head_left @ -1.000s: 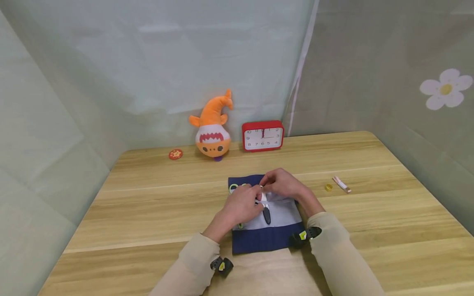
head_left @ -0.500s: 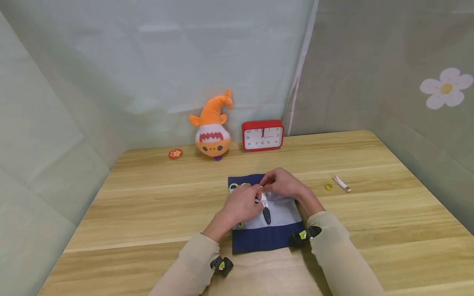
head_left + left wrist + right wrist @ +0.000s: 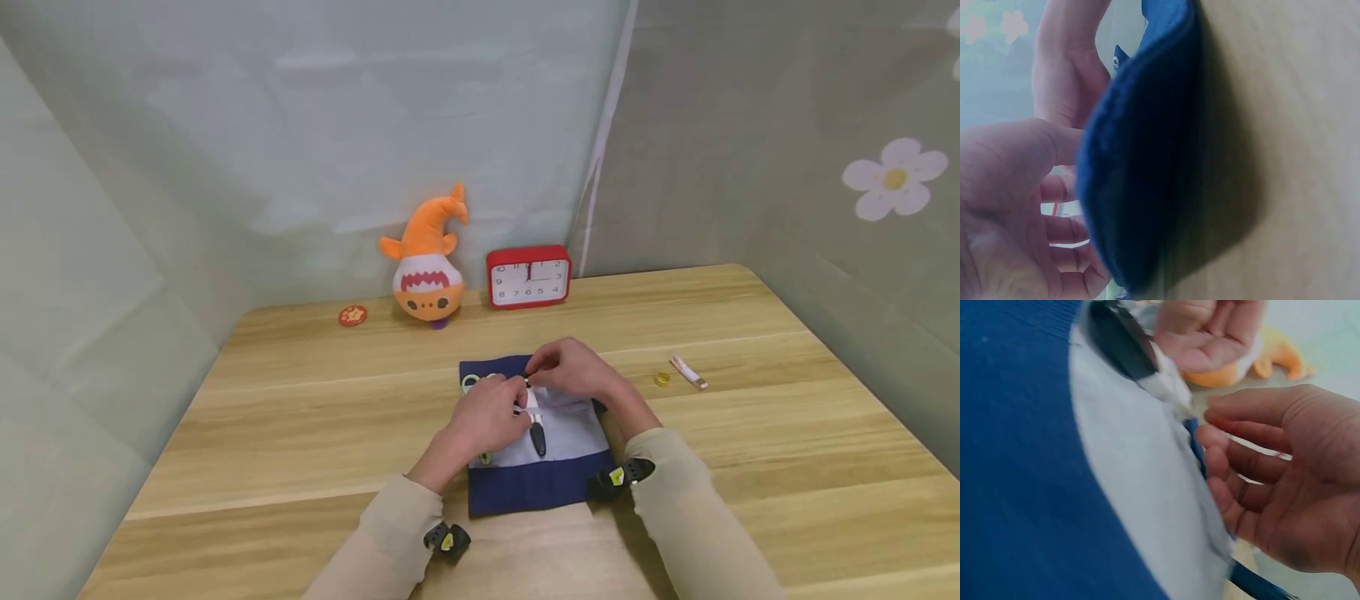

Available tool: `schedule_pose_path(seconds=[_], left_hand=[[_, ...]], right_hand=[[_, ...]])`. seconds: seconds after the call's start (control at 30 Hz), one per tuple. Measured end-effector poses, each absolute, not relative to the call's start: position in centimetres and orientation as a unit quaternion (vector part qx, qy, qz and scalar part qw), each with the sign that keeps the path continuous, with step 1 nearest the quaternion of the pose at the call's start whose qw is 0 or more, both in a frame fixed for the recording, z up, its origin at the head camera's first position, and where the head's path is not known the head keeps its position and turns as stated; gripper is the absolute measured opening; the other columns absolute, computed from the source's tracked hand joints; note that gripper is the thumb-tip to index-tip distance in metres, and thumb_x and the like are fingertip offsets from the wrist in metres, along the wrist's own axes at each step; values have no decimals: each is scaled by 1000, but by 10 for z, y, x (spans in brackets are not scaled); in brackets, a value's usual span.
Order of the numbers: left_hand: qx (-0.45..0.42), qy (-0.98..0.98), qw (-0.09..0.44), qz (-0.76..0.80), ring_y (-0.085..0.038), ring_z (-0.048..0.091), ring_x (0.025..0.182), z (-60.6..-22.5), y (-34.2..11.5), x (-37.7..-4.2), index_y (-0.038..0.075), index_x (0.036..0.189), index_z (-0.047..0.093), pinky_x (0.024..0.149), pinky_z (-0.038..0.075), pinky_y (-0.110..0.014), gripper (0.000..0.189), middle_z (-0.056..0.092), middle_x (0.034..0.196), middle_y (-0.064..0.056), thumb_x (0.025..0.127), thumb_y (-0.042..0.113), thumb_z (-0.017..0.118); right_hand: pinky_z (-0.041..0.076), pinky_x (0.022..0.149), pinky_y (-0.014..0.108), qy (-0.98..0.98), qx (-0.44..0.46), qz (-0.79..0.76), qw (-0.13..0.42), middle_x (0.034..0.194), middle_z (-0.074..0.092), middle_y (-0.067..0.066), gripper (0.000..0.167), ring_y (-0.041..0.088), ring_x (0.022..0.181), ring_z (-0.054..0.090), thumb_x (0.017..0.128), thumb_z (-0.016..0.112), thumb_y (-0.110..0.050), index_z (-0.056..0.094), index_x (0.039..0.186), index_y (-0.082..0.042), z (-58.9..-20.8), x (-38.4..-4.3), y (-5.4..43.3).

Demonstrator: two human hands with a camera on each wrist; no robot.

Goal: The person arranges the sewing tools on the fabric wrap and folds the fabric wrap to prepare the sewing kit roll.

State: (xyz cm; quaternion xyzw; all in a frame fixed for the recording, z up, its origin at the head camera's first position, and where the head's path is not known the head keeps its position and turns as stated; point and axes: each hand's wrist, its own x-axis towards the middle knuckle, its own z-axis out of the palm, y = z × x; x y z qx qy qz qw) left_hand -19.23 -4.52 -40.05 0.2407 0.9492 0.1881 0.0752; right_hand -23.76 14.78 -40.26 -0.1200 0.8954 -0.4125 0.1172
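A navy-and-grey fabric case (image 3: 573,437) lies spread flat in the head view. On its grey panel is a slim white tool with a black rounded end (image 3: 538,439), under a pale band (image 3: 531,410). My left hand (image 3: 486,419) lies over the case's left half, its curled fingers at the tool's side; what they grip is hidden. My right hand (image 3: 572,368) pinches the tool's far tip with thumb and forefinger, the other fingers curled. The right wrist view shows the tool's black end (image 3: 1124,340) pointing away from the right hand (image 3: 1285,469). Green-handled scissors (image 3: 470,381) are partly under my left hand.
A yellow ring (image 3: 662,379) and a small pinkish-white strip (image 3: 688,372) lie to the right. Along the table's back stand an orange plush shark (image 3: 427,258) and a red clock (image 3: 528,277). A round red badge (image 3: 352,315) lies back left.
The head view has shifted slightly. At my right fingertips a small dark part now shows at the tool's far tip. Both hands otherwise stay in place.
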Motion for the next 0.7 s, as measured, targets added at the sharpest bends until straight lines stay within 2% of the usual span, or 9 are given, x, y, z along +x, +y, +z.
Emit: schedule_pose_path(seconds=[0.17, 0.4, 0.57, 0.7], left_hand=[[238, 950, 72, 190, -20, 55, 83, -401, -45, -192, 14, 97, 65, 72, 45, -32, 10, 62, 92, -2, 97, 21, 71], [239, 950, 69, 189, -21, 55, 82, -400, -44, -191, 13, 96, 64, 70, 45, -33, 8, 61, 91, -2, 95, 18, 69], [235, 951, 70, 191, -21, 55, 83, -400, -44, -193, 13, 97, 63, 72, 45, -34, 9, 60, 91, -3, 96, 19, 69], [238, 950, 64, 192, -21, 54, 83, -400, -44, -193, 13, 95, 62, 72, 45, -34, 10, 59, 92, -3, 95, 19, 70]], right_hand=[[53, 77, 31, 903, -84, -418, 51, 110, 76, 13, 23, 23, 91, 67, 100, 71, -20, 76, 117, -5, -389, -232, 184], [52, 70, 33, 934, -23, -356, -33, 106, 74, 20, 26, 23, 83, 65, 101, 69, -20, 73, 116, 1, -379, -209, 268], [51, 68, 32, 943, 31, -330, -15, 110, 71, 26, 36, 28, 89, 66, 101, 67, -25, 69, 120, 6, -387, -192, 320], [47, 70, 31, 951, 59, -304, -1, 110, 71, 27, 36, 33, 94, 65, 100, 68, -25, 70, 118, 6, -394, -184, 343]])
